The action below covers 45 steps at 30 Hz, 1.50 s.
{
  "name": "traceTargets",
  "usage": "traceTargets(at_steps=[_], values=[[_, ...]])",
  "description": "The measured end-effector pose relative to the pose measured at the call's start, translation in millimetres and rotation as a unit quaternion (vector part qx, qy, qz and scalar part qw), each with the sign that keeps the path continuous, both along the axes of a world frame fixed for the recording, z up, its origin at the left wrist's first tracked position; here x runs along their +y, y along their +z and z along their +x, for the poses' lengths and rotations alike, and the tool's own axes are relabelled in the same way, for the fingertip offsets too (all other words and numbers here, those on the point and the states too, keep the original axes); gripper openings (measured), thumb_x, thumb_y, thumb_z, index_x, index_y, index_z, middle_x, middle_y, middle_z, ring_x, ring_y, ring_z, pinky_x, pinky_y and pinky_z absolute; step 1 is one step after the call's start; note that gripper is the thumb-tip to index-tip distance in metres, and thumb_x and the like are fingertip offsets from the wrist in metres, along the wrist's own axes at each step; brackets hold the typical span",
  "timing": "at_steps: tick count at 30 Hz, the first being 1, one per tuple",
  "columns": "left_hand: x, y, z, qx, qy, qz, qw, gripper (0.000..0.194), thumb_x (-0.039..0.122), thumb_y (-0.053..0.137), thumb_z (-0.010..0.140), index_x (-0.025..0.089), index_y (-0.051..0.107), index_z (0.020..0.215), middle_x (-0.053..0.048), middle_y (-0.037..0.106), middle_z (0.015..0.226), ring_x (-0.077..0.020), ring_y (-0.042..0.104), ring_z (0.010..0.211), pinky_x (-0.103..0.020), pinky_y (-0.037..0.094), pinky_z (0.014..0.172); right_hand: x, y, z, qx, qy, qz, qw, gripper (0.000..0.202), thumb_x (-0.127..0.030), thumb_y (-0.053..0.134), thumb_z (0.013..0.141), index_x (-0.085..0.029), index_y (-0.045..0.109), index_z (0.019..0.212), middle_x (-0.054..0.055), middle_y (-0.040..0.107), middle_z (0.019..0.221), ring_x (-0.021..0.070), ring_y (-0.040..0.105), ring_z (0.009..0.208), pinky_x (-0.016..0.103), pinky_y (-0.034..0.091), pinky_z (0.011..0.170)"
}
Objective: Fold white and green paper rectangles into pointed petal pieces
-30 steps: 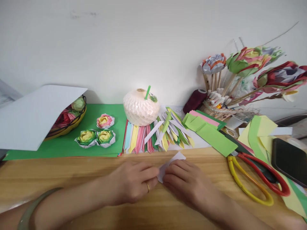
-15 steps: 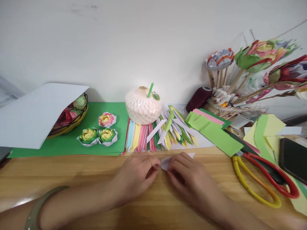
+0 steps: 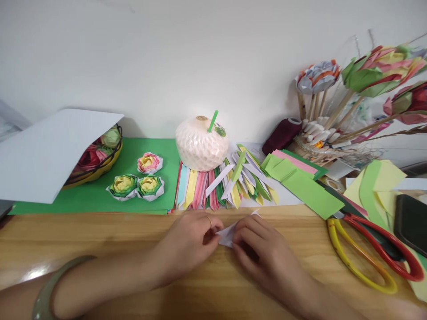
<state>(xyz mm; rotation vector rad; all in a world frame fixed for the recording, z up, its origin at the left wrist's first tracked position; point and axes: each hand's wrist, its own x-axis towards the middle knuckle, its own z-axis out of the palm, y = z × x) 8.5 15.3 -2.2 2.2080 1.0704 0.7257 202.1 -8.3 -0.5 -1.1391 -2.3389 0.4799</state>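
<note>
A small white folded paper (image 3: 227,235) is between my hands, just above the wooden table near its middle. My left hand (image 3: 193,238) wears a ring and pinches the paper's left tip between thumb and fingers. My right hand (image 3: 258,242) has its fingers curled round the right part of the same paper, hiding much of it; a pointed end sticks out above the knuckles. Beyond my hands lie folded coloured paper strips (image 3: 200,189) in a row, with a looser pile of strips (image 3: 245,178) to their right.
Three paper flowers (image 3: 150,186) sit on green sheets (image 3: 90,202) at the left, near a basket (image 3: 100,173) under white paper (image 3: 56,151). A white round ornament (image 3: 202,144) stands behind the strips. Scissors (image 3: 363,249), green paper pieces (image 3: 310,193) and a phone (image 3: 412,224) lie right.
More of the white paper shows between my hands, and its left tip now meets my left fingers. The paper is tilted differently. The camera view has shifted slightly.
</note>
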Motion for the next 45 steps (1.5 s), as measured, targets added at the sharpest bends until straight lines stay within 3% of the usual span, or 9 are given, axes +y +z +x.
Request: traceTargets(at_steps=[10, 12, 14, 17, 19, 27, 38, 40, 45], values=[[-2.1, 1.7, 1.7, 0.007, -0.005, -0.028, 1.0, 0.014, 0.005, 0.052, 0.077, 0.017, 0.058, 0.081, 0.003, 0.062, 0.072, -0.0114, 0.055, 0.062, -0.02, 0.041, 0.057, -2.8, -7.2, -6.2, -0.011, -0.061, 0.022, 0.998, 0.016, -0.008, 0.045, 0.081, -0.018, 0.05, 0.07, 0.005, 0.054, 0.072, 0.0179, 0.049, 0.069, 0.03, 0.042, 0.061], [-3.1, 1.5, 1.0, 0.018, -0.007, 0.024, 1.0, 0.013, 0.006, 0.051, 0.079, 0.017, 0.057, 0.081, 0.002, 0.061, 0.071, -0.0125, 0.055, 0.062, -0.021, 0.041, 0.057, -3.8, -8.8, -6.3, -0.008, -0.065, 0.024, 0.998, 0.015, -0.007, 0.045, 0.08, -0.017, 0.051, 0.07, 0.005, 0.054, 0.072, 0.0175, 0.049, 0.068, 0.029, 0.042, 0.059], [-4.8, 0.7, -0.3, 0.037, -0.015, 0.127, 0.991, 0.013, 0.009, 0.048, 0.083, 0.017, 0.058, 0.08, 0.0, 0.061, 0.069, -0.0149, 0.055, 0.063, -0.024, 0.042, 0.057, -4.3, -10.2, -6.1, -0.001, -0.067, 0.02, 0.998, 0.015, -0.006, 0.046, 0.079, -0.017, 0.051, 0.07, 0.005, 0.054, 0.072, 0.017, 0.049, 0.067, 0.028, 0.042, 0.058], [-9.9, -1.3, -2.5, 0.077, -0.048, 0.295, 0.951, 0.018, 0.013, 0.045, 0.088, 0.016, 0.061, 0.08, 0.0, 0.056, 0.06, -0.0171, 0.053, 0.055, -0.026, 0.038, 0.048, -4.4, -12.0, -5.2, 0.012, -0.068, 0.005, 0.998, 0.015, -0.006, 0.047, 0.079, -0.017, 0.053, 0.07, 0.005, 0.055, 0.073, 0.0165, 0.05, 0.067, 0.027, 0.042, 0.057], [-14.5, -3.5, -3.5, 0.094, -0.065, 0.348, 0.93, 0.017, 0.016, 0.046, 0.09, 0.013, 0.063, 0.085, 0.001, 0.054, 0.054, -0.0164, 0.05, 0.048, -0.026, 0.034, 0.041, -4.4, -12.7, -4.6, 0.018, -0.07, -0.004, 0.997, 0.015, -0.006, 0.048, 0.078, -0.017, 0.054, 0.07, 0.005, 0.055, 0.073, 0.0162, 0.05, 0.066, 0.027, 0.042, 0.057], [-21.2, -11.9, -4.6, 0.155, -0.099, 0.334, 0.924, 0.015, 0.012, 0.051, 0.085, 0.008, 0.064, 0.092, 0.0, 0.059, 0.056, -0.0159, 0.054, 0.046, -0.026, 0.038, 0.038, -5.1, -12.4, -3.7, 0.019, -0.07, -0.013, 0.997, 0.014, -0.007, 0.048, 0.079, -0.017, 0.054, 0.071, 0.005, 0.055, 0.073, 0.0165, 0.051, 0.066, 0.027, 0.043, 0.057], [-21.9, -4.6, -7.3, 0.206, -0.142, 0.356, 0.9, 0.025, 0.007, 0.045, 0.083, 0.003, 0.061, 0.101, -0.003, 0.06, 0.059, -0.0174, 0.055, 0.048, -0.027, 0.041, 0.037, -5.1, -14.7, -3.6, 0.01, -0.072, 0.024, 0.997, 0.013, -0.009, 0.049, 0.08, -0.018, 0.053, 0.072, 0.003, 0.056, 0.072, 0.0159, 0.052, 0.066, 0.026, 0.044, 0.057], [-23.0, -4.8, -7.6, 0.216, -0.149, 0.357, 0.897, 0.027, 0.006, 0.044, 0.082, 0.002, 0.061, 0.103, -0.004, 0.061, 0.059, -0.0178, 0.055, 0.048, -0.028, 0.041, 0.036, -4.4, -13.3, -0.7, 0.003, -0.051, 0.031, 0.998, 0.013, -0.009, 0.048, 0.083, -0.018, 0.055, 0.076, 0.004, 0.058, 0.076, 0.0155, 0.054, 0.068, 0.026, 0.045, 0.059], [-23.6, -5.8, -7.8, 0.236, -0.156, 0.365, 0.887, 0.028, 0.007, 0.049, 0.08, 0.002, 0.061, 0.104, -0.005, 0.061, 0.061, -0.0183, 0.055, 0.048, -0.028, 0.042, 0.036, 0.5, -3.6, 14.3, -0.045, 0.083, 0.068, 0.993, 0.019, -0.011, 0.047, 0.088, -0.017, 0.062, 0.098, 0.006, 0.063, 0.088, 0.0166, 0.058, 0.077, 0.027, 0.048, 0.065]])
